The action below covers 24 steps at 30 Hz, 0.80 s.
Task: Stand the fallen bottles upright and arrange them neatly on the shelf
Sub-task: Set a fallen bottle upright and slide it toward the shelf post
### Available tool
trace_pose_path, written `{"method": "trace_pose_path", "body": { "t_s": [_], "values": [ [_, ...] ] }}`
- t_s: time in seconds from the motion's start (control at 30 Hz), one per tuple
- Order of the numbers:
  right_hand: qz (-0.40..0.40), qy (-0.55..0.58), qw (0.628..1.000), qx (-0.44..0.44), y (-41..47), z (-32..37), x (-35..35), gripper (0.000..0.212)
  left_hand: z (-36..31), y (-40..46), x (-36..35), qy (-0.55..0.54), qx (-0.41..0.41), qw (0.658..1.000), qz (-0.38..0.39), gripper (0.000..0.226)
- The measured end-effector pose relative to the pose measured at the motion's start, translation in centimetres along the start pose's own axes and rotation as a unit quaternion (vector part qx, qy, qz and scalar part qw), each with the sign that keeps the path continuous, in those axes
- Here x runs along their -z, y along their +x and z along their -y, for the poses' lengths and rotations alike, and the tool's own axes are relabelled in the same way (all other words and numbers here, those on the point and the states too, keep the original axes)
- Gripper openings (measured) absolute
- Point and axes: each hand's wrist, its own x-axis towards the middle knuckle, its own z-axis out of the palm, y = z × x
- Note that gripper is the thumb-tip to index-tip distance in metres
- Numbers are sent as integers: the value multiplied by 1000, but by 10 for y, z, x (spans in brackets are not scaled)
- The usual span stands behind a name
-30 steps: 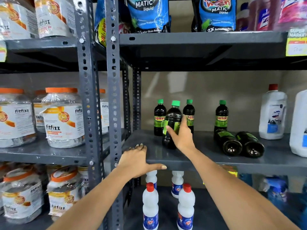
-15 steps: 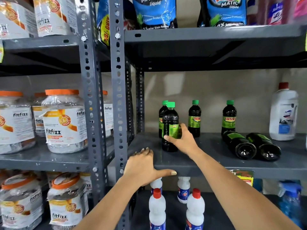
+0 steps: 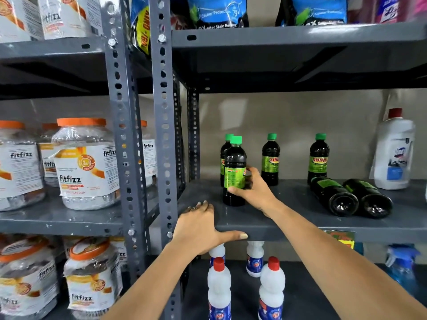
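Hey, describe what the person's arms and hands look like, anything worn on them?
Both forearms are bare, with no sleeves, gloves or watch in view. The left hand seems to wear a ring on one finger, and its thumbnail looks pale and polished. The right hand shows no jewellery from this angle.

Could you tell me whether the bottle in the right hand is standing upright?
Upright: the held bottle stands base-down on the shelf, green cap up, right hand around it.

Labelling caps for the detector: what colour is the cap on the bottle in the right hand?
Green, on the dark bottle held by the right hand; clearest in the head view.
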Motion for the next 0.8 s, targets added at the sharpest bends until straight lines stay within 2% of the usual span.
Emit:
{"method": "trace_pose_path", "body": {
  "t_s": [0.07, 0.17, 0.3, 0.43, 0.5, 0.6, 0.8],
  "values": [
    [12, -2, 1000, -4, -1, 1, 0, 88, -1, 0, 1, 2, 2, 1000, 10, 128],
    [44, 21, 999, -18, 0, 0, -1, 82, -1, -1, 3, -2, 4, 1000, 22, 129],
    [20, -6, 1000, -18, -2, 0, 0, 89, 0, 1, 1, -7, 1, 1000, 9, 128],
    [39, 30, 998, -42, 1, 2, 0, 65, 0, 0, 0, -4, 2, 1000, 5, 126],
    [32, 22, 998, -44, 0, 2, 0, 64, 0, -1, 0, -2, 2, 1000, 3, 125],
    [13, -13, 999, -35, -1, 0, -1, 75, -1, -1, 2, -2, 1, 1000, 7, 125],
    [23, -17, 999, -26, -2, 3, -1, 66, -1, -1, 3, 2, 5, 1000, 11, 127]
  ]
}}
